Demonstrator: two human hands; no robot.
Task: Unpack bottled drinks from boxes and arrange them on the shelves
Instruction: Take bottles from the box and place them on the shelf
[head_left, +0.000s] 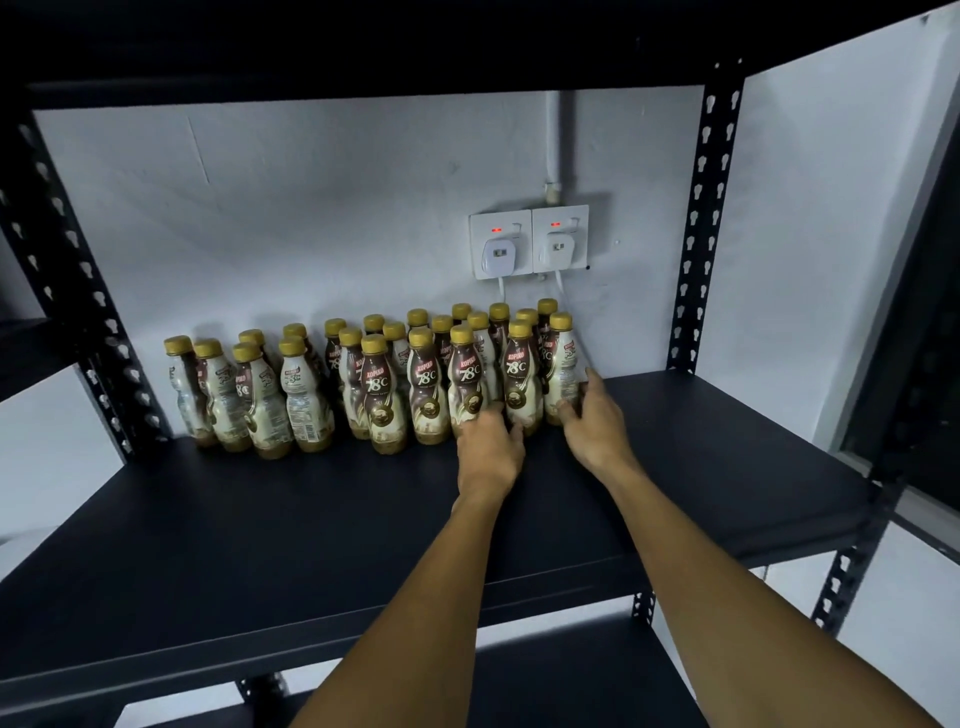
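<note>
Reaching onto the black shelf (311, 519) from 6 o'clock with both hands, on my feed. Bottles (301, 384) have gold caps and brown-and-cream labels. They stand upright in a packed block against the wall at 12 o'clock, a few rows deep. A small gap splits them into a left group and a bigger right group.

Left hand (491, 447) is curled round the base of a front-row bottle (467, 374), thumb against its 3 o'clock neighbour. Right hand (592, 415) holds the end bottle (563, 364) at the block's 3 o'clock end, with the thumb low across the front and the index finger up the outer side. Both bottles are upright. I can't tell if either is lifted, since the hands cover the bases.

Twin wall sockets (530, 241) sit above the block, white plugs in both, red lights lit. Rack upright (701, 218) is at 2 o'clock.
</note>
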